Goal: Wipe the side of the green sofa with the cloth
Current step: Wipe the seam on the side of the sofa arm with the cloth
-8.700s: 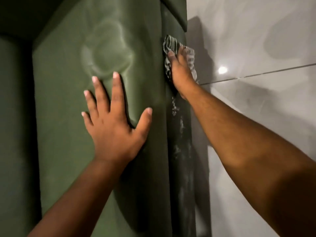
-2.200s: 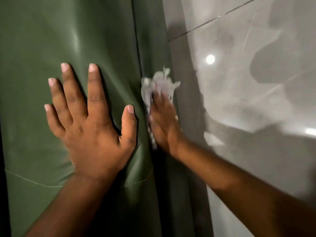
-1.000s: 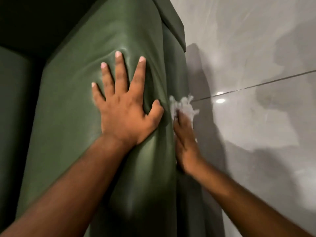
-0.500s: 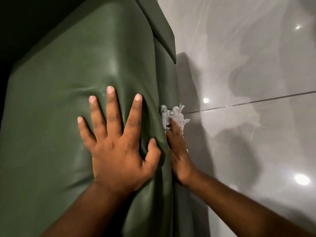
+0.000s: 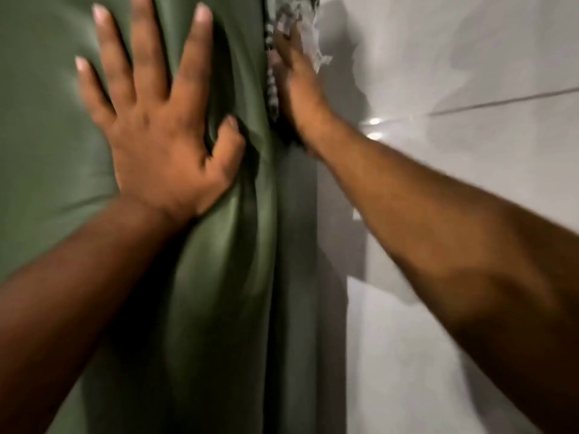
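The green sofa (image 5: pixel 47 136) fills the left half of the view, its smooth cover creased under my left hand (image 5: pixel 156 126), which lies flat on top with fingers spread and thumb dug into a fold. My right hand (image 5: pixel 297 86) presses a pale patterned cloth (image 5: pixel 294 17) flat against the sofa's narrow side panel (image 5: pixel 300 245), near the top edge of the frame. Most of the cloth is hidden under the palm; frayed edges stick out above and beside the fingers.
A glossy grey tiled floor (image 5: pixel 470 57) with a grout line (image 5: pixel 501 103) lies right of the sofa's side. Shadows of my arms fall on the tiles. The picture is blurred by motion.
The view has closed in and both hands sit higher in the frame. My right hand with the cloth has slid further along the side panel; the left hand still presses the top.
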`<state>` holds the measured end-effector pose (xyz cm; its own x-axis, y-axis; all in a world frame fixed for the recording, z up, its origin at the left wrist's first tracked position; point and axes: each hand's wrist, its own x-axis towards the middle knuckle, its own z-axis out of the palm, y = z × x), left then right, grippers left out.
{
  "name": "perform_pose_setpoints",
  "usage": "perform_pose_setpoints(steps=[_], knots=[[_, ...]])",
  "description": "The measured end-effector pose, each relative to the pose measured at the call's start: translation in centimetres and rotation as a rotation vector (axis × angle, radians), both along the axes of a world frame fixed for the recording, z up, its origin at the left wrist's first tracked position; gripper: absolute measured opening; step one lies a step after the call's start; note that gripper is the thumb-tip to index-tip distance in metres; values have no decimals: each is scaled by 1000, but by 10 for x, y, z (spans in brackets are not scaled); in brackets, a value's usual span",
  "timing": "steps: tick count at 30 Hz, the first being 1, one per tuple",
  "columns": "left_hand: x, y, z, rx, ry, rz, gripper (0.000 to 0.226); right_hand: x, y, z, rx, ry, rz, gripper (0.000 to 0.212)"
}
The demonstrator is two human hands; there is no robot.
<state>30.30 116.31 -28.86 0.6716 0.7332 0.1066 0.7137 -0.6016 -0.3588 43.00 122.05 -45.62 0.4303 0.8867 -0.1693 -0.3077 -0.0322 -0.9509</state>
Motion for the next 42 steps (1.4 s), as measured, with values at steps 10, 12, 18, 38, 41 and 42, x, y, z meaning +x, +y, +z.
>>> perform_pose_setpoints(steps=[10,12,18,38,41,42], knots=[[-7,-51,30,-175,12,116,81,-132,-190,6,-37,-82,-26,58],[-25,-87,35,-248,62,100,81,-133,-195,14,-66,-76,-29,59],[-103,-191,46,-249,85,78,70,-250,-342,14,-134,-75,-14,58],[-269,-413,71,-535,-326,555,78,-288,-505,85,-507,1046,-383,36],[-276,-439,84,-599,-509,750,77,-220,-525,117,-306,1251,-288,46],[-272,-451,92,-619,-595,819,74,-199,-533,134,-263,1254,-249,49]])
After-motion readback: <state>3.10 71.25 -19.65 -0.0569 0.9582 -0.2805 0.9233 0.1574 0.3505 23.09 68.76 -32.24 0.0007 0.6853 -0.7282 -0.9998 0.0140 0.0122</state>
